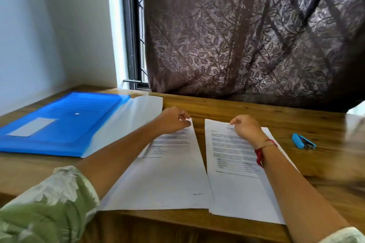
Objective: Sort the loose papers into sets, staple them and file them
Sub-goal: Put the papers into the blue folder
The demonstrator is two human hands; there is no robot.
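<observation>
Two piles lie side by side at the near edge of the table (256,108), probably so the sets stay apart while sorting. At the far corner of the left pile (167,175) the left hand (173,121) curls its fingers and pinches the sheets. The right hand (246,127) pinches the far edge of the right pile (233,187), seemingly to square it. The blue stapler (303,141) waits to the right, untouched. Far left, the blue folder (59,124) lies with its flap open, ready for filing.
</observation>
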